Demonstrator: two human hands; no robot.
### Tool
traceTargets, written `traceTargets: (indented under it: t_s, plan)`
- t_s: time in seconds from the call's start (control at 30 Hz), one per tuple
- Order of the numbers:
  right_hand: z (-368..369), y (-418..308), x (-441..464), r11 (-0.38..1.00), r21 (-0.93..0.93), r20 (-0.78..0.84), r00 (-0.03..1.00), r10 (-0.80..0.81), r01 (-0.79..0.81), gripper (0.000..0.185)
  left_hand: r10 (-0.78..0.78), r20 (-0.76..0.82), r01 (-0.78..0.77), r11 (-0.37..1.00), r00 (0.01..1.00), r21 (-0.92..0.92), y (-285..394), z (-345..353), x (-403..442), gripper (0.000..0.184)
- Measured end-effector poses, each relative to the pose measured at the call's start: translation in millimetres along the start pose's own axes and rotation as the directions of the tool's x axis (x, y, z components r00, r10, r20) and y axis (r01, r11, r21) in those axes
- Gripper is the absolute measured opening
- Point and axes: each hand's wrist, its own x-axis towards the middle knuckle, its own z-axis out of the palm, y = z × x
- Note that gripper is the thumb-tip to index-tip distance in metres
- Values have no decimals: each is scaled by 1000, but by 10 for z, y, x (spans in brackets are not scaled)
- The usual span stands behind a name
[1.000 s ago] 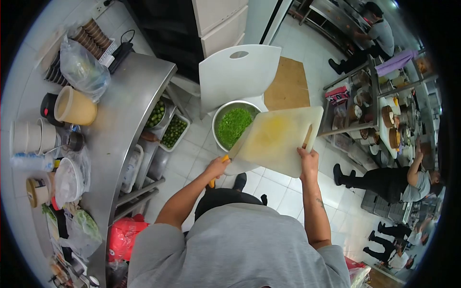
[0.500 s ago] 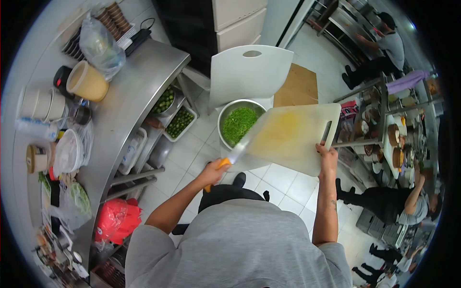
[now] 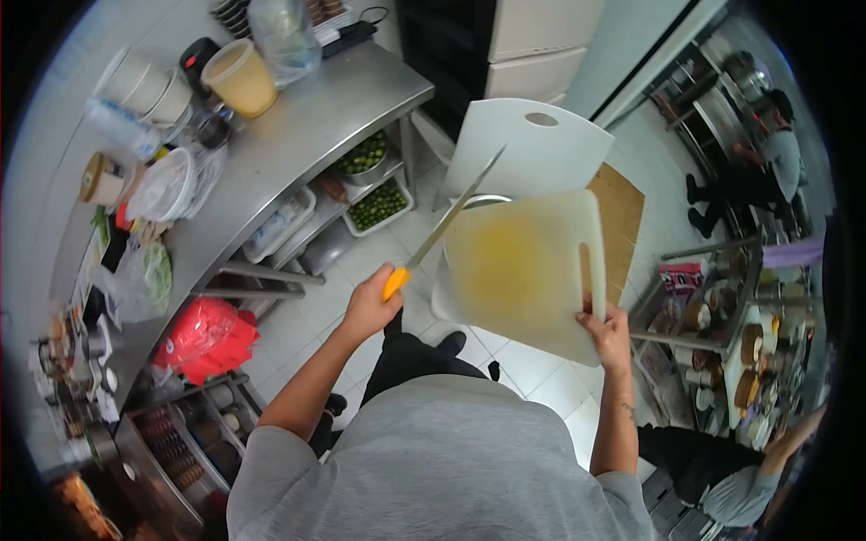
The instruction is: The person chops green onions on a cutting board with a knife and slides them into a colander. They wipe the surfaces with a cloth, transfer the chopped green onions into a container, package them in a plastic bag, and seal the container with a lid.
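My left hand [image 3: 371, 305] is closed round the yellow handle of a long knife [image 3: 439, 229], whose blade points up and away from me. My right hand [image 3: 608, 334] grips a translucent cutting board [image 3: 514, 261] by its slotted edge. A yellow stain marks the middle of the board. Behind the board, the metal bowl [image 3: 488, 199] shows only part of its rim, and its contents are hidden. The bowl is in front of the upright back of a white chair [image 3: 528, 144].
A steel counter [image 3: 343, 86] with tubs and bags runs along the left, green fruit [image 3: 379, 206] in containers beneath it. A red bag [image 3: 207, 341] hangs lower left. Shelving [image 3: 695, 341] and two people, one by a far counter [image 3: 781, 158], another lower right [image 3: 722, 469], are on the right.
The knife has lifted off the board and now points upward. The board has shifted over the bowl, covering the chopped greens. The view has turned, moving the counter and chair rightward.
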Motion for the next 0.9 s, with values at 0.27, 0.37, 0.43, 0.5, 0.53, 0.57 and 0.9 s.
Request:
traceTargets:
  t_s: [0.27,0.37,0.43,0.5,0.53,0.57,0.9]
  plan:
    - [726,-100,92,984,-36,415,898,-147,177,26,28,120,0,974,992,-225,263,-414,407,37]
    - [996,46,94,987,-1,475,869,-139,158,26,-123,310,246,884,943,-398,72,-551,403,40]
    - [1160,108,119,981,-39,505,850,-147,192,24,-10,234,102,917,972,-386,-279,-441,417,41]
    - [1323,147,156,977,-92,503,856,-120,191,20,80,195,-16,950,977,-312,-532,-341,400,41]
    - [1416,155,179,975,-117,500,859,-106,188,19,109,197,-58,967,974,-249,-582,-306,362,40]
    - [1529,148,196,985,-78,474,875,-101,155,19,136,202,-99,978,970,-184,-623,-274,326,39]
    - [2898,514,511,816,-538,459,886,71,213,39,197,387,-220,975,901,17,-1422,-304,382,30]
